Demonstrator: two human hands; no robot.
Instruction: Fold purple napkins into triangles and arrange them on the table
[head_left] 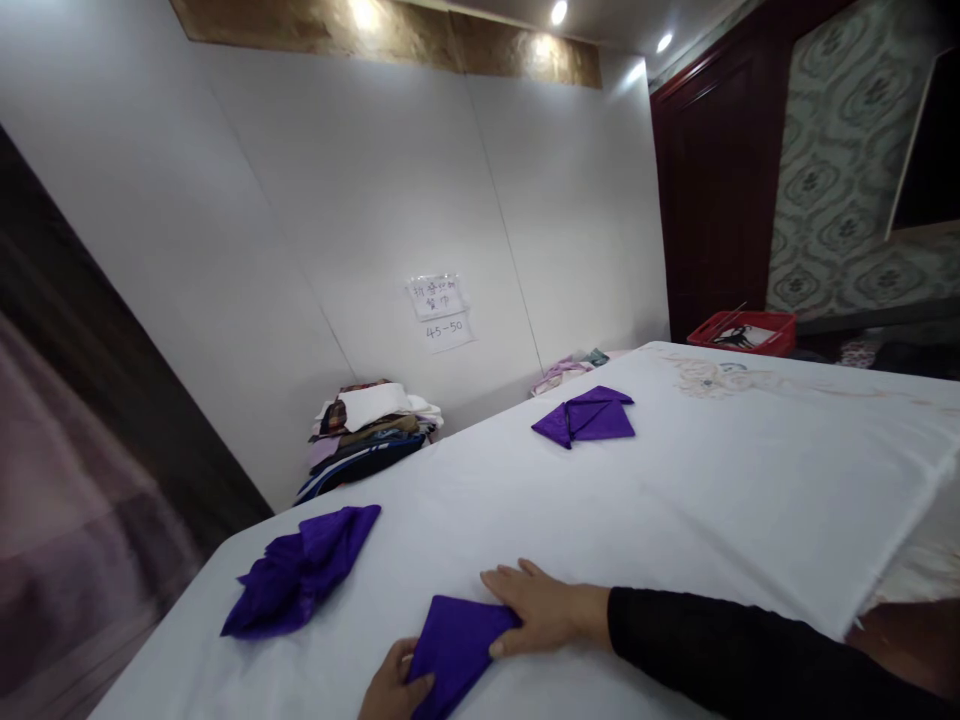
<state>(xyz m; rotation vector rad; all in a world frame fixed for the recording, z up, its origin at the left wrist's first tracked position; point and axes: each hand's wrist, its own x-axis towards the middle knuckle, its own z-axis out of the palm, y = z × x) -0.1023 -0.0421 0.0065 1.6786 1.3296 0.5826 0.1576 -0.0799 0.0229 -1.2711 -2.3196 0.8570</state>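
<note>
A folded purple napkin (461, 650) lies on the white tablecloth (450, 530) near the front of the table. At its left edge, my left hand (394, 685) pinches the cloth, thumb on top and fingers bent around the edge. My right hand (540, 608) rests flat against the napkin's right corner, fingers stretched out. To the left sits a loosely bunched purple napkin (304, 575). Farther back is another purple napkin (589, 415), folded into pointed flaps. Neither hand touches those two.
Beyond the table's far edge stands a stack of folded clothes (375, 425), with more fabric (562, 372) to its right. A red basket (780, 335) sits behind the far right corner. Paper signs (442, 312) hang on the white wall (360, 200).
</note>
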